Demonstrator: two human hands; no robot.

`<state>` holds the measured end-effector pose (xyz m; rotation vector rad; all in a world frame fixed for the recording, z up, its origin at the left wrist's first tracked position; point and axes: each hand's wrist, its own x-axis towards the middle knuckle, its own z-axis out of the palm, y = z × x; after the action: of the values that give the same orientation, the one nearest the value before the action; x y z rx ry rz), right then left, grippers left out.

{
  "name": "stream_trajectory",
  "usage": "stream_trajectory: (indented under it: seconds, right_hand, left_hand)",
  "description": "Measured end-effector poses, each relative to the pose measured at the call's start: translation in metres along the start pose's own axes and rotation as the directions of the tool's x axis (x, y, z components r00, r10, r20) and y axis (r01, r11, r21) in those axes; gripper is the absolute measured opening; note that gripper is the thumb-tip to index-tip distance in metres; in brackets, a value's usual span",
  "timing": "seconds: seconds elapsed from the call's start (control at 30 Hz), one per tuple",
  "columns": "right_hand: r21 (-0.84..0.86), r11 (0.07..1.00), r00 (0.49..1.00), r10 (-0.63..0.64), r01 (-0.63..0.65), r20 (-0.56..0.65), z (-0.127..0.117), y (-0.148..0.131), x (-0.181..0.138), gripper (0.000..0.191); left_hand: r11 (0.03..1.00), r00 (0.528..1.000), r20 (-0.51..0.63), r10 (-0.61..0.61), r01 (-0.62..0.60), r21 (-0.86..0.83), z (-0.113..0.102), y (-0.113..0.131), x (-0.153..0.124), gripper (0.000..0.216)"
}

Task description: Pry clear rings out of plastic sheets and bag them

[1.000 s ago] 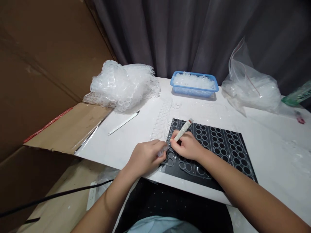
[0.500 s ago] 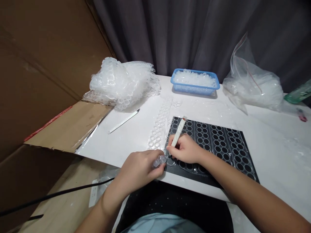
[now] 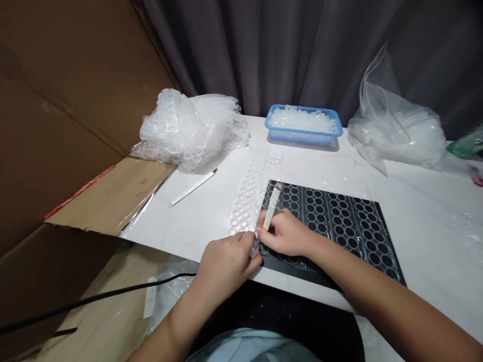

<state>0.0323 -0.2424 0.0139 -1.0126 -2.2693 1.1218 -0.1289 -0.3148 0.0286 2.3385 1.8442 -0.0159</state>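
Observation:
My left hand (image 3: 230,259) is at the front edge of the table, pinching a small clear plastic piece (image 3: 254,248) between thumb and fingers. My right hand (image 3: 285,234) grips a slim white-wrapped tool (image 3: 272,203) like a pen, its upper end tilted up and away. The tool's lower tip meets the plastic piece near my left fingertips, mostly hidden by the fingers. Beneath my right hand and forearm lies a black board (image 3: 290,268) covered with rows of clear rings (image 3: 341,219). A strip of clear rings (image 3: 243,207) lies along the board's left side.
Behind stand a heap of clear ring sheets (image 3: 192,128), a blue basket (image 3: 302,136) of clear pieces and a zip bag (image 3: 403,136) of more. A second slim tool (image 3: 192,188) lies left. Cardboard (image 3: 109,196) borders the table's left; a green bottle (image 3: 468,143) is far right.
My left hand has shifted slightly right, bringing the plastic piece closer to my right hand. The tool's upper end has swung a little left and more upright. The view has shifted slightly.

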Motion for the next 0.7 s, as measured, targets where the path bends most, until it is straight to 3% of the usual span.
stream_trajectory:
  seconds: [0.1, 0.17, 0.27, 0.33, 0.37, 0.43, 0.5, 0.6, 0.7]
  right_hand:
    - [0.009, 1.000, 1.000, 0.016, -0.016, -0.004, 0.001, 0.000, -0.001, 0.016]
    - [0.073, 0.996, 0.999, 0.041, -0.040, -0.004, 0.002, 0.001, -0.001, 0.016]
    - [0.347, 0.929, 0.991, 0.126, -0.131, 0.036, 0.003, 0.003, 0.002, 0.010]
    - [0.627, 0.754, 0.966, 0.259, -0.197, -0.009, 0.002, 0.006, 0.007, 0.011]
    - [0.755, 0.628, 0.936, 0.348, -0.187, -0.058, 0.000, 0.007, 0.011, 0.013]
    - [0.915, 0.398, 0.838, 0.519, -0.063, -0.167, -0.007, 0.012, 0.019, 0.019]
    - [0.960, 0.269, 0.749, 0.618, 0.083, -0.238, -0.017, 0.019, 0.027, 0.023]
    - [0.956, 0.215, 0.668, 0.685, 0.198, -0.292, -0.029, 0.027, 0.036, 0.023]
    - [0.964, 0.190, 0.663, 0.700, 0.185, -0.265, -0.033, 0.032, 0.043, 0.021]
  left_hand:
    - [0.965, 0.990, -0.141, -0.011, -0.027, -0.261, -0.013, -0.012, -0.010, 0.014]
    - [0.886, 0.955, -0.269, -0.122, -0.018, -0.464, -0.029, -0.022, -0.015, 0.013]
    - [0.772, 0.819, -0.462, -0.341, -0.037, -0.635, -0.052, -0.027, -0.007, 0.016]
    - [0.758, 0.691, -0.594, -0.412, -0.101, -0.644, -0.062, -0.020, 0.013, 0.017]
    - [0.778, 0.658, -0.637, -0.401, -0.123, -0.616, -0.065, -0.015, 0.028, 0.016]
    - [0.833, 0.671, -0.675, -0.307, -0.154, -0.532, -0.070, 0.000, 0.063, 0.015]
    - [0.875, 0.724, -0.664, -0.184, -0.188, -0.447, -0.076, 0.017, 0.105, 0.017]
    - [0.909, 0.805, -0.590, -0.051, -0.207, -0.361, -0.086, 0.039, 0.176, 0.025]
    - [0.963, 0.878, -0.475, 0.068, -0.182, -0.198, -0.094, 0.056, 0.249, 0.031]
